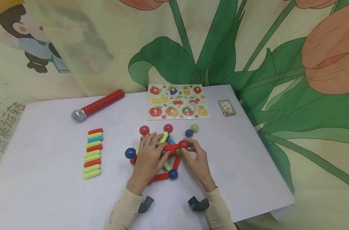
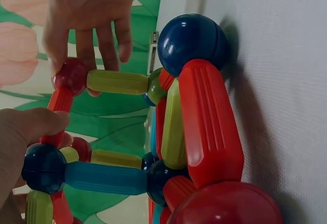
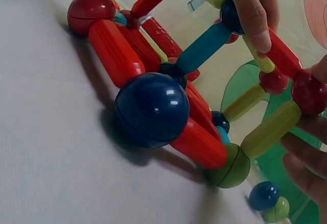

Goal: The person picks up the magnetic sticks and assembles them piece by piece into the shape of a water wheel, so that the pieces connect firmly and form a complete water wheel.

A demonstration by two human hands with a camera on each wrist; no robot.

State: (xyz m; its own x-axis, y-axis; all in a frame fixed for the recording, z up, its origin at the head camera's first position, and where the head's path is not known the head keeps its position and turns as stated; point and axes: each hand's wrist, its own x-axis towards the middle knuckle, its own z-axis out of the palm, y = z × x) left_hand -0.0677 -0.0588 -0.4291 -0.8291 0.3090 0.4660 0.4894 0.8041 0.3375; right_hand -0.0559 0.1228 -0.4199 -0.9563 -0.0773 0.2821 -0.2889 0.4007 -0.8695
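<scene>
A frame built of coloured rods and balls stands on the white table, partly hidden behind my hands in the head view. My left hand reaches over it, its thumb and fingers pinching a red rod along the top. At that rod's right end my right hand holds a red ball between thumb and fingertips. A yellow-green rod runs from this ball down to a green ball. Lower on the near side sits a blue ball, joined to red rods. Blue rod spans an upper and lower blue ball.
Loose blue and green balls lie just beyond my right hand. Several spare rods form a column at left. Farther back are a red toy microphone, a fruit picture board and a small box.
</scene>
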